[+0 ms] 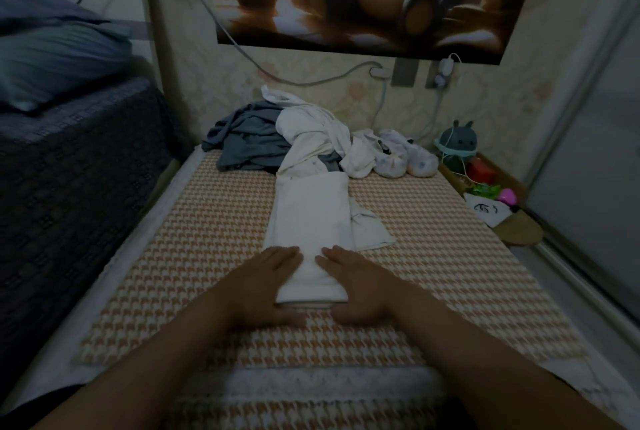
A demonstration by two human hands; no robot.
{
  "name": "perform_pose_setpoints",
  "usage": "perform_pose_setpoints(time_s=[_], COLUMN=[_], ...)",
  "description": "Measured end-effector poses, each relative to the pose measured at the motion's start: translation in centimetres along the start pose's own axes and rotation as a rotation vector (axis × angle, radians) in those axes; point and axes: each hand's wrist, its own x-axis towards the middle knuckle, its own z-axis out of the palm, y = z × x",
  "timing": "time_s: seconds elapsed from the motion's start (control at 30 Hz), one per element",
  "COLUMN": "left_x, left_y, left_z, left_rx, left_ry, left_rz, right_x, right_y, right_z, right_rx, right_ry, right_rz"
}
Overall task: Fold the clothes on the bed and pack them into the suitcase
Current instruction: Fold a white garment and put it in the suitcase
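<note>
A long white garment (311, 218) lies folded into a narrow strip down the middle of the bed (173, 256), its far end running into the clothes pile. My left hand (266, 277) lies flat with straight fingers against the strip's near left side. My right hand (356, 279) lies flat the same way on its near right side. Behind the strip sits a heap of a grey-blue garment (246, 142) and white clothes (311, 124). No suitcase is in view.
Small white patterned items (405, 155) lie at the back right of the bed. A round grey toy (459, 142), coloured objects and a white paper sit beside the bed on the right. A dark blanket and pillow (59, 58) rise at the left. Cables hang on the wall.
</note>
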Motion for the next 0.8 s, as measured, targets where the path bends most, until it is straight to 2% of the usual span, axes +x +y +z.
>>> perform_pose_setpoints(time_s=[0.13,0.27,0.33,0.5,0.57,0.63,0.7,0.73,0.8], left_x=[0.4,0.5,0.3,-0.1,0.1,0.9,1.7,2.2,3.3], left_y=[0.3,0.8,0.7,0.5,0.4,0.2,0.5,0.6,1.5], left_z=[-0.8,-0.2,-0.4,-4.5,-5.4,-5.1,-4.7,-4.4,-3.9], left_rx=[0.117,0.059,-0.07,-0.479,-0.573,-0.605,-0.572,-0.455,-0.088], left_ry=[0.259,0.233,0.272,0.437,0.526,0.613,0.657,0.691,0.766], left_rz=[0.162,0.114,0.053,-0.04,-0.071,-0.155,-0.296,-0.326,-0.201], right_x=[-1.3,-0.7,-0.5,-1.4,-1.6,-1.2,-0.2,0.4,1.5], right_y=[0.2,0.4,0.8,0.4,1.0,1.7,2.0,1.9,1.7], right_z=[1.0,2.2,1.8,-2.2,-2.7,-2.6,-2.0,-1.7,-1.1], right_rx=[-0.082,-0.106,0.028,0.433,0.607,0.693,0.683,0.672,0.665], right_ry=[0.201,0.394,0.412,0.469,0.508,0.561,0.58,0.59,0.62], right_rz=[-0.039,-0.101,-0.119,-0.009,0.007,0.107,0.245,0.307,0.384])
